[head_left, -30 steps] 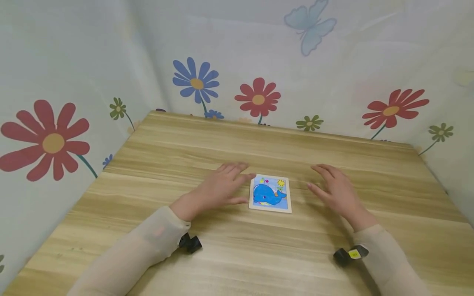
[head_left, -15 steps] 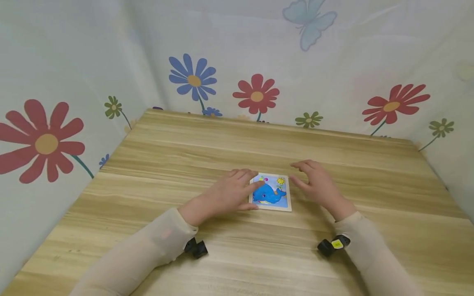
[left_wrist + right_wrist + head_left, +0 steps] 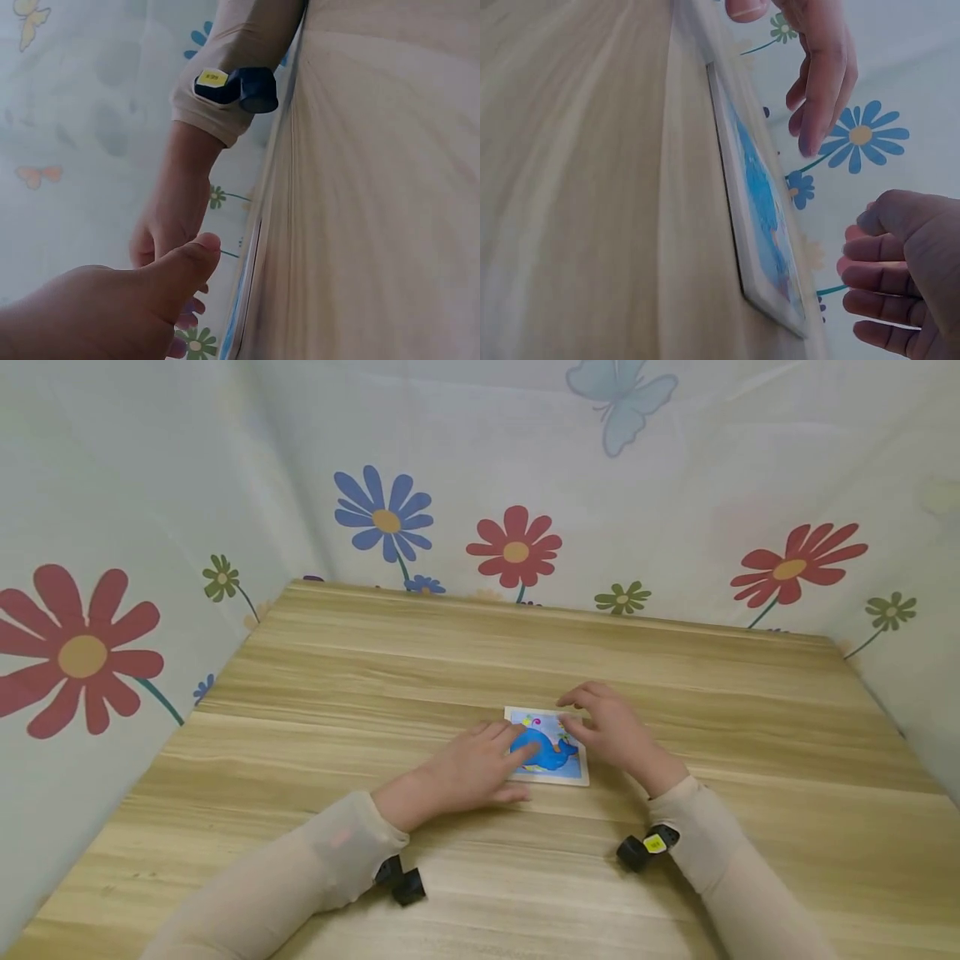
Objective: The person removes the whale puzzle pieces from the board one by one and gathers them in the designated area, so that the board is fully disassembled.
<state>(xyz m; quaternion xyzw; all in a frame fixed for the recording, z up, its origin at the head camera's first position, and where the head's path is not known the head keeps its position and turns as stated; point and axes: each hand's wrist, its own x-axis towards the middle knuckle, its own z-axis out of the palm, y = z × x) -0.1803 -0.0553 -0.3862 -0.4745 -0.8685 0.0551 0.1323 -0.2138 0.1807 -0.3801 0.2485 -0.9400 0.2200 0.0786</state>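
A small square picture puzzle [image 3: 551,760] with a blue whale, a yellow flower and a pale wooden frame lies flat on the table. My left hand [image 3: 472,768] hovers over its left side, fingers spread and relaxed, covering part of the whale. At the upper right corner is my right hand [image 3: 611,727], its fingertips above the frame and hiding the flower. In the right wrist view the puzzle [image 3: 761,202] lies flat, with air between it and the fingers of both hands. Neither hand holds anything.
The wood-grain table [image 3: 375,643] reaches back to a white curtain [image 3: 465,427] printed with flowers and a butterfly. Black wrist cameras [image 3: 408,887] hang at both beige sleeves [image 3: 300,860], low over the tabletop.
Both hands have come inward over the puzzle, the right one moving left the most. The puzzle stays in place on the table while the head view shifts slightly.
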